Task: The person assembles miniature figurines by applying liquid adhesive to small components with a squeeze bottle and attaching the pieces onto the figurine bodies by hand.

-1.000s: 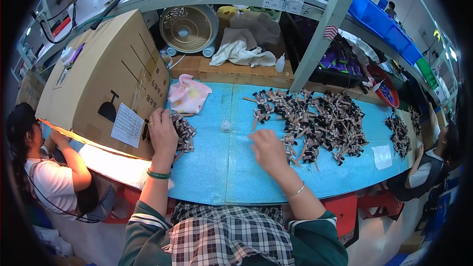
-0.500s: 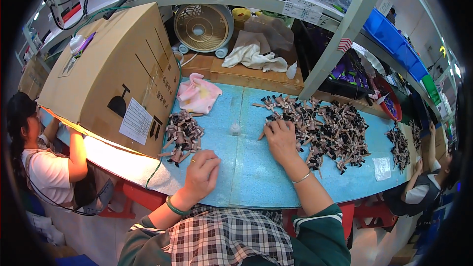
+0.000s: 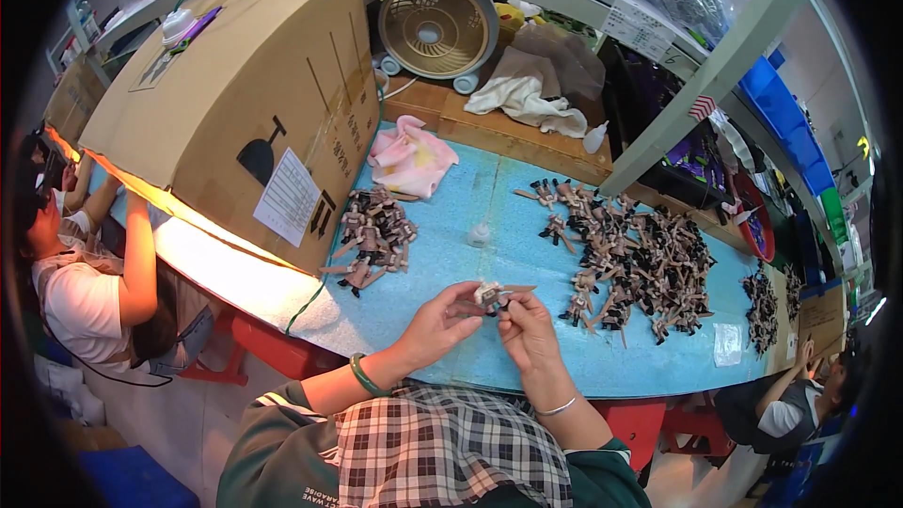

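Small part (image 3: 489, 295), brown and black with a pale bit on top, sits pinched between both our hands, held up over the blue mat (image 3: 442, 263) near its front edge. Left hand (image 3: 440, 322) has fingertips closed on the part's left end; right hand (image 3: 527, 327) closes thumb and fingers on its right end, where a thin tan stick pokes out sideways. Both grips narrow and tight on the same piece. We can't tell finer detail of the part, too small.

Left of our hands, just beside the big cardboard box (image 3: 254, 94), lies a small pile (image 3: 372, 235) of similar pieces. To the right, a much bigger loose heap (image 3: 630, 259) spreads over the mat, and another dark cluster (image 3: 764, 306) sits further right by a white slip of paper (image 3: 726, 343).

Progress, as we judge it: if the small pile is finished pieces and the big heap the stock, then only a small share is done and most is left. Which pile is which isn't certain from this view.

Further out: pink cloth (image 3: 410, 158) at the mat's back edge, a beige fan (image 3: 435, 28) and white rag (image 3: 527, 102) behind it. Other people sit at the bench on the far left (image 3: 89, 292) and lower right (image 3: 785, 409).
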Demonstrator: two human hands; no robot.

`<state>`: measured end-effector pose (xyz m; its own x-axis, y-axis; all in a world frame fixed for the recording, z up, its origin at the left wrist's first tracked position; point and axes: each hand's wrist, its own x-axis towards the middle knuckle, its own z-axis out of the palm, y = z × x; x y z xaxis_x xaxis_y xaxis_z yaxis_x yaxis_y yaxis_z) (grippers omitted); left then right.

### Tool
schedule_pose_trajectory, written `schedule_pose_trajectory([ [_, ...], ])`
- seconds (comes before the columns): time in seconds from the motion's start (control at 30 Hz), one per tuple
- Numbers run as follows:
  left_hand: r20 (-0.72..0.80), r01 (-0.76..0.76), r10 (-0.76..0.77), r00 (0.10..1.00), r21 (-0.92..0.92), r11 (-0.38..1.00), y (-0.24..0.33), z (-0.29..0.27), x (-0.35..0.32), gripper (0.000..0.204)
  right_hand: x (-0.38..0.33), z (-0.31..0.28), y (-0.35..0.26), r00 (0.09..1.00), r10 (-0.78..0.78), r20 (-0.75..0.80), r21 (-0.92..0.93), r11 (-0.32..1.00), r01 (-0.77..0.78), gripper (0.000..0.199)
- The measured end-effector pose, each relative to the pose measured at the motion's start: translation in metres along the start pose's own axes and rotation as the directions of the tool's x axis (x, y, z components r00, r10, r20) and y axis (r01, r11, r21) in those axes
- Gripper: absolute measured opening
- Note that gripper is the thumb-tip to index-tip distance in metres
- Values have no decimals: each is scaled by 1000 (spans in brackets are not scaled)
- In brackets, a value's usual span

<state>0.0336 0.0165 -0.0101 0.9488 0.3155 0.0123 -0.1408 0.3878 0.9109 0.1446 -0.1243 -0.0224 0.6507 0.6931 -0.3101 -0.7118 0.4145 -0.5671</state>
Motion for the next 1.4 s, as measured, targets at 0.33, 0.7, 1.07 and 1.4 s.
schedule_pose_trajectory([
  [0.33, -226, 39, -70, 972, -138, 990, 16, -40, -16, 28, 48, 10, 0, 925, -288, 248, -762, 531, 370, 29],
  [0.7, -256, 2, 14, 967, 62, 998, 21, -48, -34, 27, 93, 20, 7, 812, -361, 458, -752, 330, 571, 39],
  [1.07, -246, -111, 163, 955, 212, 971, 12, -42, -37, 26, -51, 54, -14, 624, -427, 655, -720, -100, 687, 33],
  [1.4, -249, -210, 306, 919, 349, 913, 5, -30, -36, 25, -71, 56, -19, 535, -335, 775, -629, -331, 703, 32],
])
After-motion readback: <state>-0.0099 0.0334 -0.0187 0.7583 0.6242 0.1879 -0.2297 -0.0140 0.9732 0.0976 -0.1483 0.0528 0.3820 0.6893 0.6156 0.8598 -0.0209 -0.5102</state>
